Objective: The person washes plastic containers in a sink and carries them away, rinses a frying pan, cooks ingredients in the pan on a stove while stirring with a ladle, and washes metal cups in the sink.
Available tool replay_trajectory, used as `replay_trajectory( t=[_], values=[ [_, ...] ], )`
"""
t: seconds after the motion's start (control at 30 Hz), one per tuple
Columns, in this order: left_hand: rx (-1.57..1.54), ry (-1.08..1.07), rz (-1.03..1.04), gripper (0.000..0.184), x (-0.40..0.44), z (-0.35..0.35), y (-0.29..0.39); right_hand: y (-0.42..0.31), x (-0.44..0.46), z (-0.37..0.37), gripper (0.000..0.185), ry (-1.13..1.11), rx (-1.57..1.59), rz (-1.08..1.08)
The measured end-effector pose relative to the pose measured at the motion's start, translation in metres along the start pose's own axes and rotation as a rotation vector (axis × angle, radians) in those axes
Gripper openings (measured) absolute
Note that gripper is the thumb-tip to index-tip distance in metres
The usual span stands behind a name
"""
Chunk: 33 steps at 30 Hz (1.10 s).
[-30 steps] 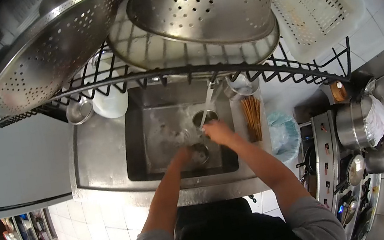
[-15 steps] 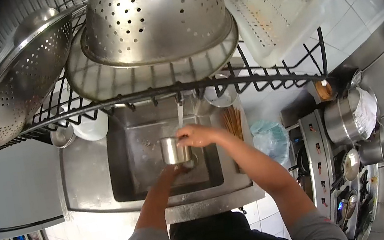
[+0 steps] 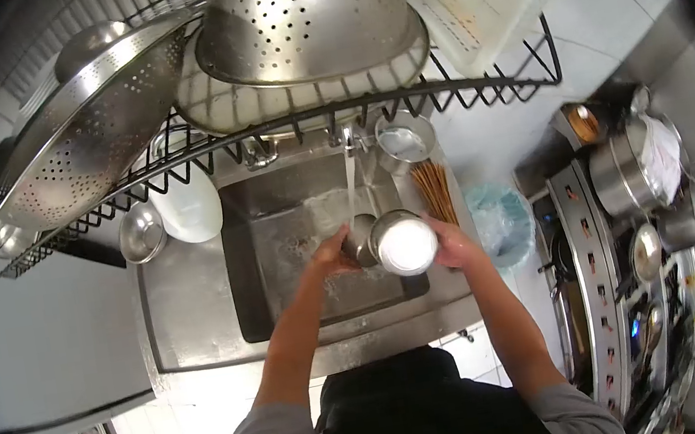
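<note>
Over the right part of the metal sink [image 3: 289, 306], my right hand [image 3: 454, 243] grips a metal cup [image 3: 405, 242] by its right side; its round face toward the camera shines bright white. Just left of it, my left hand [image 3: 333, 255] is closed around a second, darker metal cup [image 3: 360, 240]. The two cups are side by side, touching or nearly so. Water [image 3: 352, 185] runs from the faucet [image 3: 348, 140] down to the left cup.
A black wire rack [image 3: 262, 129] with colanders [image 3: 300, 22] and a white basket [image 3: 468, 1] hangs above the sink. Skewers [image 3: 433, 191] and a metal pot [image 3: 406, 143] lie right of the basin, beside a lined bin [image 3: 500, 226]. A stove [image 3: 596, 288] stands farther right.
The cup in my right hand has moved right, away from the stream, and its bright face now shows. My left hand has come up under the water with the other cup.
</note>
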<state>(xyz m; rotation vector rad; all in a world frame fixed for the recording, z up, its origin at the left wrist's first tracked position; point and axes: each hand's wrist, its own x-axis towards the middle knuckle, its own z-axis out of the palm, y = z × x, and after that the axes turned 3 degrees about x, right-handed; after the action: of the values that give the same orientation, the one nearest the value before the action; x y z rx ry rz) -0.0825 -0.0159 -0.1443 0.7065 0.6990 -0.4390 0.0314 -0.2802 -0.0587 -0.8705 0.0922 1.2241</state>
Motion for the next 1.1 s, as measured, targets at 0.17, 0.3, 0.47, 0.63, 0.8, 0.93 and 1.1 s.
replay_trajectory(
  t=[0.17,0.3,0.47,0.63,0.8,0.93,1.1],
  values=[
    [1.756,0.227,0.838,0.048,-0.047,0.031,0.021,0.032,-0.073,0.03,0.036,0.105,-0.129,-0.099],
    [1.688,0.106,1.261,0.044,-0.038,0.009,0.029,0.062,-0.086,0.059,0.017,0.208,-0.842,-0.477],
    [0.755,0.178,0.561,0.049,-0.039,-0.006,0.029,0.049,-0.072,0.095,0.017,0.272,-1.584,-0.834],
    [0.509,0.081,0.085,0.08,-0.046,-0.015,0.023,0.012,-0.058,0.128,0.018,0.268,-1.672,-0.843],
    [1.677,0.324,0.779,0.051,-0.065,-0.001,0.002,-0.007,-0.058,0.144,0.014,0.178,-1.583,-0.868],
    [1.506,0.318,1.104,0.041,-0.044,0.007,0.011,-0.005,-0.08,0.142,0.015,0.312,-1.619,-0.864],
    [1.451,0.342,1.092,0.036,-0.044,0.025,0.028,0.028,-0.114,0.12,0.019,0.328,-1.525,-0.887]
  ],
)
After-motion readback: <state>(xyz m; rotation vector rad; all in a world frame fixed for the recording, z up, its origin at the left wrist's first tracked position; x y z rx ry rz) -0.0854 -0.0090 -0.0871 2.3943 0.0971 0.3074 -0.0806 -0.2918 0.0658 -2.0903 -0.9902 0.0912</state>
